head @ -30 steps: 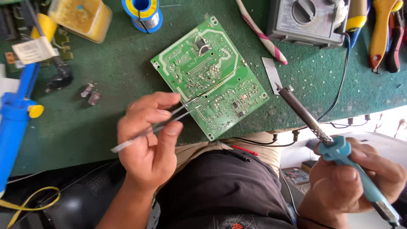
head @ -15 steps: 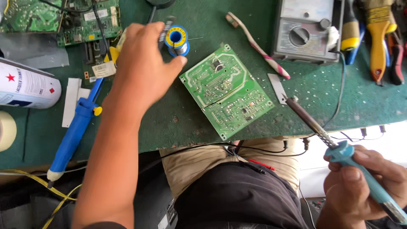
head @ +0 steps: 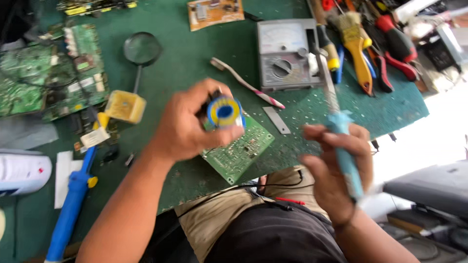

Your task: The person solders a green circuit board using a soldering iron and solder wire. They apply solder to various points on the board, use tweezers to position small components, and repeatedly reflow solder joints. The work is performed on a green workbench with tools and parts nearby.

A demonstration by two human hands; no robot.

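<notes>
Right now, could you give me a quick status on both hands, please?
Left hand grips solder spool. Right hand grips soldering iron. Circuit board beneath, unobstructed.

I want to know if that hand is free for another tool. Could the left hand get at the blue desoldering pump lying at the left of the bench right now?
Probably not without letting go first: the left hand is closed around the solder spool, so its grip is taken. The path to the blue desoldering pump itself looks open.

1. Worktop point(head: 195, 63): green mat.
2. Centre: circuit board point(head: 239, 151), overhanging the near edge.
3. 12 o'clock: multimeter point(head: 285, 53), toothbrush point(head: 246, 83), metal strip point(head: 276, 120).
4. 2 o'clock: brush point(head: 356, 48), pliers point(head: 395, 44).
5. 10 o'clock: magnifier point(head: 141, 48), boards point(head: 48, 83).
6. 8 o'clock: blue pump point(head: 73, 199).
</notes>
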